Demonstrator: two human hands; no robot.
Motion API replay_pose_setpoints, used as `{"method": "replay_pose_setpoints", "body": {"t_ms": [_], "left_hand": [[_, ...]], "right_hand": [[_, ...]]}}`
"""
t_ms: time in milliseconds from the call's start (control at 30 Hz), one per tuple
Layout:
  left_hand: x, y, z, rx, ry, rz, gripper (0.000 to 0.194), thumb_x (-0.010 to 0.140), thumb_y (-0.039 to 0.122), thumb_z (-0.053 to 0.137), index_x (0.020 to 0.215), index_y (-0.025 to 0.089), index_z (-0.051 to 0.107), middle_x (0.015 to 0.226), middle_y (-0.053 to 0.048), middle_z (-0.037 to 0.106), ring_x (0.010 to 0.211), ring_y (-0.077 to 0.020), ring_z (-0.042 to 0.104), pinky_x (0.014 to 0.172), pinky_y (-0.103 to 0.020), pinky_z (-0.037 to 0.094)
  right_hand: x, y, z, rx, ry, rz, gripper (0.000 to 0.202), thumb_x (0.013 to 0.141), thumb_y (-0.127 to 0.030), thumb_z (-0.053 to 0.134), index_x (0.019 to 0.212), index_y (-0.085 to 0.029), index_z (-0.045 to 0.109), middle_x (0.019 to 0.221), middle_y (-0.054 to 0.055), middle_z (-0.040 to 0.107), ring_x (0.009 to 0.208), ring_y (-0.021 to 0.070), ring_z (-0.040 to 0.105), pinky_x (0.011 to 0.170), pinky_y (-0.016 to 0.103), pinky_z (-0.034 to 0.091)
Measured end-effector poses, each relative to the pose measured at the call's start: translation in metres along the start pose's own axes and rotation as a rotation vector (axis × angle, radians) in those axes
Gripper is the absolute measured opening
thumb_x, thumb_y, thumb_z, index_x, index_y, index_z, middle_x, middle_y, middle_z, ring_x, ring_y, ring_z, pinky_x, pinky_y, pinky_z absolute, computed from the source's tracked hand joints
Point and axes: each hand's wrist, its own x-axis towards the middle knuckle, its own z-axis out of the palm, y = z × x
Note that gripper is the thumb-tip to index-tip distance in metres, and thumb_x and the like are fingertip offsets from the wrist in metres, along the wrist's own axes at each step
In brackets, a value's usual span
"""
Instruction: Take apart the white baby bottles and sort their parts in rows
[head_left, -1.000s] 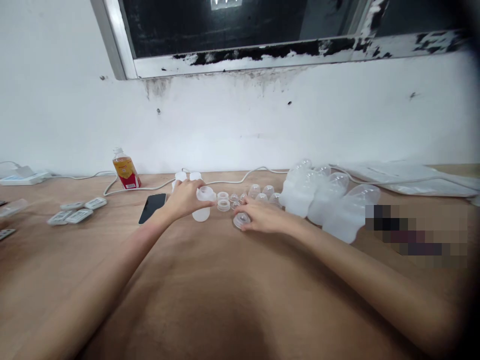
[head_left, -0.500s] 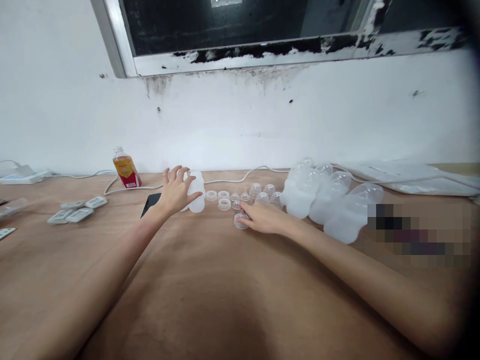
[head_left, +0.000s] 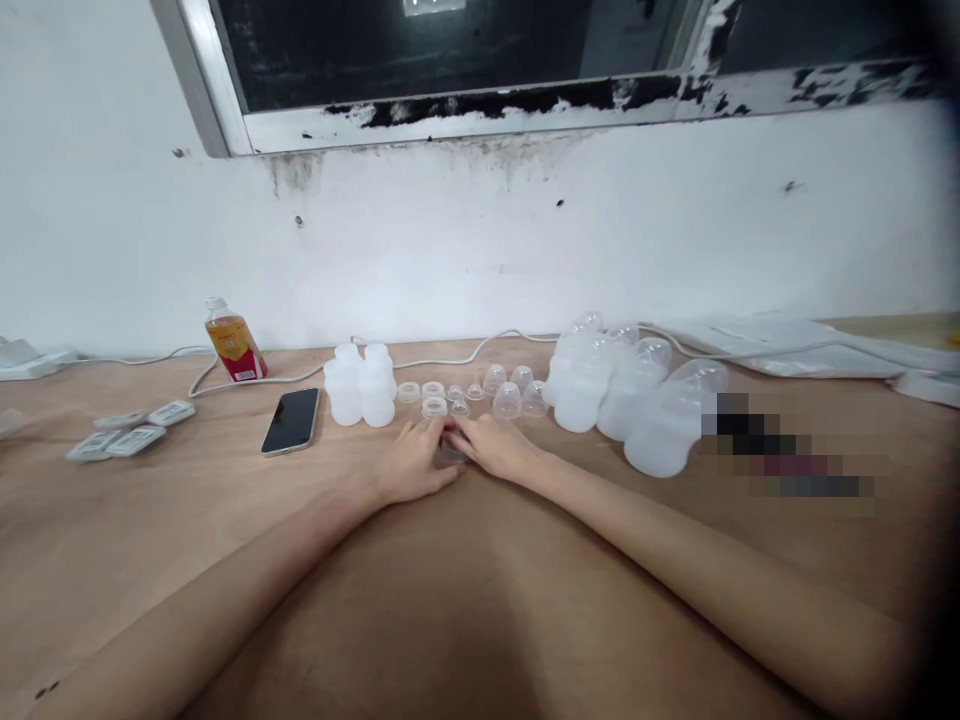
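My left hand (head_left: 414,460) and my right hand (head_left: 491,446) meet at the middle of the table, both closed round a small clear part (head_left: 453,450) that their fingers largely hide. Just beyond them lie white rings (head_left: 433,406) and small clear nipple-shaped pieces (head_left: 459,407). Clear domed caps (head_left: 507,400) stand behind my right hand. To the left of the rings, frosted white bottles (head_left: 363,388) without caps are grouped upright.
Several capped frosted bottles (head_left: 655,440) stand at the right, beside a blurred-out patch. A phone (head_left: 291,421), white packs (head_left: 136,440) and a drink bottle (head_left: 236,345) are at the left. A white cable (head_left: 480,350) runs along the wall.
My left hand has moved from the frosted bottles, right and nearer, to meet my right hand at the clear part. The phone is now uncovered. The view has shifted slightly.
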Motion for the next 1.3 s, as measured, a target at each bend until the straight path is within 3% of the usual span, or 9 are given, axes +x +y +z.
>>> {"method": "replay_pose_setpoints", "body": {"t_ms": [200, 333, 400, 500, 633, 867, 1100, 1300], "left_hand": [[0.003, -0.004, -0.005, -0.033, 0.003, -0.076, 0.03, 0.071, 0.033, 0.054, 0.094, 0.017, 0.042, 0.088, -0.005, 0.057, 0.08, -0.0199, 0.054, 0.069, -0.032, 0.043], [0.002, -0.002, -0.014, -0.057, -0.05, -0.076, 0.035, 0.072, 0.032, 0.053, 0.1, 0.017, 0.039, 0.097, -0.005, 0.056, 0.086, -0.0181, 0.054, 0.072, -0.029, 0.043], [0.002, -0.003, -0.02, 0.022, -0.087, -0.069, 0.032, 0.073, 0.032, 0.051, 0.1, 0.017, 0.04, 0.097, -0.005, 0.056, 0.087, -0.0178, 0.054, 0.073, -0.029, 0.042], [0.003, -0.007, -0.029, 0.302, -0.131, -0.063, 0.027, 0.074, 0.028, 0.048, 0.099, 0.018, 0.045, 0.094, -0.006, 0.057, 0.091, -0.0211, 0.052, 0.08, -0.034, 0.038], [0.005, -0.014, -0.034, 0.586, -0.161, -0.158, 0.023, 0.074, 0.017, 0.044, 0.095, 0.016, 0.05, 0.09, -0.01, 0.056, 0.088, -0.0243, 0.052, 0.076, -0.037, 0.039], [0.002, -0.015, -0.03, 0.541, -0.148, -0.24, 0.028, 0.078, 0.011, 0.035, 0.104, 0.017, 0.043, 0.1, -0.01, 0.046, 0.075, -0.0189, 0.055, 0.058, -0.029, 0.044], [0.002, -0.022, -0.022, 0.507, -0.127, -0.244, 0.027, 0.081, 0.013, 0.031, 0.106, 0.019, 0.039, 0.104, -0.008, 0.043, 0.076, -0.0168, 0.054, 0.062, -0.028, 0.044], [0.001, -0.021, -0.021, 0.496, -0.128, -0.257, 0.028, 0.081, 0.012, 0.029, 0.107, 0.019, 0.039, 0.105, -0.009, 0.043, 0.08, -0.0165, 0.054, 0.067, -0.029, 0.045]], "right_hand": [[0.0, 0.011, 0.006, 0.247, 0.012, -0.075, 0.031, 0.087, -0.031, 0.027, 0.106, -0.018, 0.048, 0.092, 0.007, 0.062, 0.077, 0.0175, 0.058, 0.062, 0.024, 0.037], [-0.001, 0.019, 0.006, 0.386, 0.006, -0.164, 0.034, 0.088, -0.032, 0.023, 0.094, -0.016, 0.052, 0.075, 0.004, 0.061, 0.066, 0.0131, 0.055, 0.06, 0.023, 0.036], [-0.001, 0.023, 0.004, 0.377, 0.021, -0.099, 0.04, 0.088, -0.038, 0.019, 0.089, -0.016, 0.052, 0.067, 0.003, 0.059, 0.061, 0.0128, 0.053, 0.058, 0.023, 0.036], [-0.001, 0.026, 0.003, 0.173, 0.072, 0.154, 0.044, 0.084, -0.048, 0.021, 0.094, -0.016, 0.049, 0.071, 0.006, 0.06, 0.065, 0.0181, 0.055, 0.057, 0.027, 0.037], [0.0, 0.026, 0.003, -0.05, 0.031, 0.336, 0.04, 0.084, -0.043, 0.027, 0.1, -0.012, 0.047, 0.082, 0.014, 0.061, 0.075, 0.0269, 0.058, 0.059, 0.032, 0.038], [0.001, 0.027, 0.008, -0.032, 0.125, 0.346, 0.036, 0.085, -0.034, 0.032, 0.115, -0.016, 0.033, 0.083, 0.009, 0.063, 0.075, 0.0239, 0.059, 0.056, 0.028, 0.037], [0.004, 0.035, 0.017, 0.025, 0.225, 0.324, 0.038, 0.081, -0.03, 0.042, 0.115, -0.017, 0.033, 0.088, 0.008, 0.061, 0.073, 0.0201, 0.057, 0.055, 0.025, 0.036], [0.004, 0.036, 0.019, 0.074, 0.22, 0.357, 0.042, 0.081, -0.025, 0.041, 0.119, -0.015, 0.027, 0.087, 0.01, 0.06, 0.076, 0.0216, 0.057, 0.058, 0.027, 0.037]]}}
